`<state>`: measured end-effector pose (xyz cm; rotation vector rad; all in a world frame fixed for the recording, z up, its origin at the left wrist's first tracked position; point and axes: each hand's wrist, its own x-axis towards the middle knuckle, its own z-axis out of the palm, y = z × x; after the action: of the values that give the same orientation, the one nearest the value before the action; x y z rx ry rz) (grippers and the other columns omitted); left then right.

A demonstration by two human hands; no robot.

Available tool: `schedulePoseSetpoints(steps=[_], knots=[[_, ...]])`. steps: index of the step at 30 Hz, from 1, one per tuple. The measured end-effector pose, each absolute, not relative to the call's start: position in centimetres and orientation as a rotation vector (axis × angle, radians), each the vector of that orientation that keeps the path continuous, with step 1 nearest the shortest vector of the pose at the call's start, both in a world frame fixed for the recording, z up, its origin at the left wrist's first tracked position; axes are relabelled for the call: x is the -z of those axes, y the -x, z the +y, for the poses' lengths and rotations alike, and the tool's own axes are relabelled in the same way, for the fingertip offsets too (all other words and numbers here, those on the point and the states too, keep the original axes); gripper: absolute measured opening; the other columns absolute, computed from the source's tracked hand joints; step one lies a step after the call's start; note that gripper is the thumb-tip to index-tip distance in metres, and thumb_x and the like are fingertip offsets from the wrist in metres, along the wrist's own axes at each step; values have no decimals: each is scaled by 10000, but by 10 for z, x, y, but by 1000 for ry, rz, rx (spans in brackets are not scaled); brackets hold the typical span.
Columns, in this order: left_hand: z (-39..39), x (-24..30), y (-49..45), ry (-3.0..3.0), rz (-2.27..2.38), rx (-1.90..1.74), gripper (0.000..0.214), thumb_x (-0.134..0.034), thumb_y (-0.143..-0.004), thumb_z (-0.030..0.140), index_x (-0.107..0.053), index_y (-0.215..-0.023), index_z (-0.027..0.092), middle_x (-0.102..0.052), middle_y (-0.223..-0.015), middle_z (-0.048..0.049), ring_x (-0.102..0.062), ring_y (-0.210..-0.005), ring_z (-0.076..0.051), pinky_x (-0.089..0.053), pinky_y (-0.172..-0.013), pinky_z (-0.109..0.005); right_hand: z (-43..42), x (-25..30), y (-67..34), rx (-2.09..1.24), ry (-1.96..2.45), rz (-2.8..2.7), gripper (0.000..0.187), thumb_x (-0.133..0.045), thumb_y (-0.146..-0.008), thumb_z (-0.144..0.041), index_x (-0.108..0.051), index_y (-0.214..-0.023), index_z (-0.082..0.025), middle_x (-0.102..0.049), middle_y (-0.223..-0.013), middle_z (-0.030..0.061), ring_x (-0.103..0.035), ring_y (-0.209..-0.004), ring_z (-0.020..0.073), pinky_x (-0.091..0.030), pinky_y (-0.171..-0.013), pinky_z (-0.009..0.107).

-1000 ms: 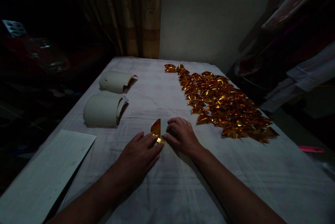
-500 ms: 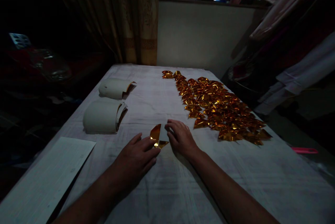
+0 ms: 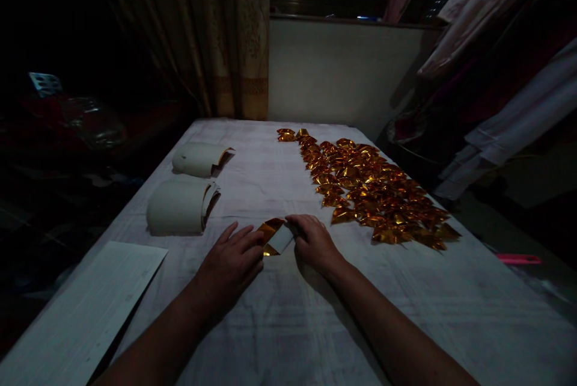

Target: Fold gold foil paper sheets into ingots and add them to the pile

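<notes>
A small piece of gold foil paper (image 3: pixel 271 231), partly folded with a pale side showing, rests on the cloth-covered table between my hands. My left hand (image 3: pixel 237 260) has its thumb and index finger on the paper's left edge, the other fingers spread. At the right edge, my right hand (image 3: pixel 315 242) pinches the upper corner with curled fingers. Beyond it to the right lies a spread of several folded gold foil pieces (image 3: pixel 360 181), shiny and pointed at the ends.
Two curved stacks of pale paper, one nearer (image 3: pixel 175 208) and one farther (image 3: pixel 196 157), lie on the left. A flat white sheet or board (image 3: pixel 90 308) sits at the table's left edge. A curtain (image 3: pixel 234 37) and hanging clothes (image 3: pixel 518 115) flank the table. A pink handle (image 3: pixel 518 259) shows beyond the right edge.
The foil paper has turned, so its pale part now slants. My left hand has drawn slightly left, while my right hand stays at the right edge. The camera view has tilted up slightly.
</notes>
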<state>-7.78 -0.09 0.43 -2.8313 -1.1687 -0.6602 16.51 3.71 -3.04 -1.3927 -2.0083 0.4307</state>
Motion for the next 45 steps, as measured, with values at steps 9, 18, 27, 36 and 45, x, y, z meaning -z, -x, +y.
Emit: schedulePoseSetpoints(steps=[9,18,27,36,45], knots=[[6,-4,73,2751,-1337,636,91,-589,-927,149,-656,-908,207,-685,-993,-49,-634,-931,-224,-518,-821,-388,20,23,-168,-262,1181,-2147,256,-633,-817,-70,-721,-967,-258,-716,-935,30,-617,-909,217,-444,-797,361],[-3,-8,66,2842,-1308,716,129,-528,-954,167,-652,-927,192,-710,-1093,-72,-667,-1009,-231,-551,-876,-404,6,11,-155,142,954,-2324,153,-632,-902,-156,-734,-904,-269,-704,-1161,62,-601,-1052,224,-447,-871,377],[-9,-5,71,2971,-1170,822,191,-579,-943,211,-697,-1092,227,-557,-1436,-102,-491,-1362,-279,-494,-1076,-487,15,27,-166,-197,916,-2301,234,-741,-801,-174,-756,-991,-310,-643,-1328,69,-578,-1219,259,-478,-958,450],[-13,0,56,2827,-1089,826,170,-540,-953,121,-681,-1032,175,-684,-1165,-116,-616,-1157,-258,-554,-970,-474,13,20,-167,-331,963,-2297,130,-778,-833,-252,-769,-948,-311,-658,-1305,57,-579,-1223,262,-462,-972,461],[-14,-3,55,2961,-1220,992,235,-510,-982,161,-591,-1198,204,-672,-1140,-87,-619,-1074,-211,-563,-899,-379,14,22,-165,-374,1043,-2233,61,-715,-880,-240,-707,-940,-245,-699,-1211,75,-631,-1131,238,-472,-915,425]])
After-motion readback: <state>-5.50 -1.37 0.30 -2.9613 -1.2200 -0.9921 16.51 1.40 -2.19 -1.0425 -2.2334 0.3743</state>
